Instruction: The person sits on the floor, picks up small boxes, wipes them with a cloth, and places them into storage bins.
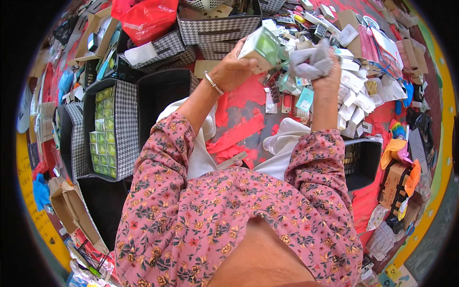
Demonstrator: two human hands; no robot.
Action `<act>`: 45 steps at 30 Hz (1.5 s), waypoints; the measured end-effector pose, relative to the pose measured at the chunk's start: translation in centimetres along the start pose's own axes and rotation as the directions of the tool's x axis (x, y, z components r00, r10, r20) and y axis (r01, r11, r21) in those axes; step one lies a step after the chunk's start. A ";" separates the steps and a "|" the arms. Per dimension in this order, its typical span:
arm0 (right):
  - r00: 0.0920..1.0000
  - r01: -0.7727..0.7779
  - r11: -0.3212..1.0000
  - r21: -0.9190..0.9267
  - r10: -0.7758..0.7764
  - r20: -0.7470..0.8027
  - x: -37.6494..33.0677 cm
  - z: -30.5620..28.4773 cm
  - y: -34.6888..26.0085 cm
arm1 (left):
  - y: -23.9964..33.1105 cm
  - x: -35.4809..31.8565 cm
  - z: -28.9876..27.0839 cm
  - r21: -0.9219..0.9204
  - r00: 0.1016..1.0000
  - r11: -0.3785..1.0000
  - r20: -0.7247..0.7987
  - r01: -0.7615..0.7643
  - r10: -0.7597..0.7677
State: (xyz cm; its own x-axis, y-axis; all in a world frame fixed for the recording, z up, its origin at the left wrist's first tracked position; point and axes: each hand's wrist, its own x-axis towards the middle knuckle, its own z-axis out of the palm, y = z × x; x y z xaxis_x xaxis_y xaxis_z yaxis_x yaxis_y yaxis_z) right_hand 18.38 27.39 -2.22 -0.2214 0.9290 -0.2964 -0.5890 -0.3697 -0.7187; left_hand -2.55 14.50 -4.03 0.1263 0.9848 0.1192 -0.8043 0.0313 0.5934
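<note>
My left hand (234,71), with a bangle at the wrist, grips a small green and white box (266,47) and holds it up in front of me. A bunched grey cloth (311,61) is in my right hand (330,74), just right of the box and apart from it. Beneath and beyond both hands spreads a heap of small white cartons (354,79) and other packets. To my left, a houndstooth storage bin (125,129) contains stacked green boxes (103,129) that resemble the one I hold.
Beside that bin stands another dark-lined bin (160,91). More houndstooth bins (217,29) are ahead, near a red plastic bag (146,19). An open cardboard box (71,208) lies at lower left. At right, a black bin (366,165) holds dark items. Torn red sheeting (239,131) covers parts of the floor.
</note>
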 end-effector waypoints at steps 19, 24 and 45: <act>0.915 0.334 0.721 -0.607 -0.092 0.394 -5.6 5.4 4.4 | 0.5 0.4 1.8 0.266 0.984 0.960 -0.175 0.085 -0.039; 0.800 0.586 0.228 -0.777 -0.312 0.512 -5.8 6.0 5.1 | -1.3 1.0 0.3 0.222 0.879 0.954 -0.470 0.204 -0.079; 0.896 0.352 0.699 -0.623 -0.443 0.009 -2.9 4.1 1.2 | -1.6 0.1 -1.0 -0.262 0.941 0.909 -0.010 0.325 -0.339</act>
State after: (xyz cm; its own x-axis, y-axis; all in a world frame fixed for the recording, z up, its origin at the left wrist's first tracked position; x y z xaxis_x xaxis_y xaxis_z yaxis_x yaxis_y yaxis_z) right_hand 15.12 24.35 0.39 0.0557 0.9967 0.0587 -0.0050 0.0590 -0.9982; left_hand -1.85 14.71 -5.73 0.3861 0.9173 -0.0970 -0.8420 0.3935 0.3691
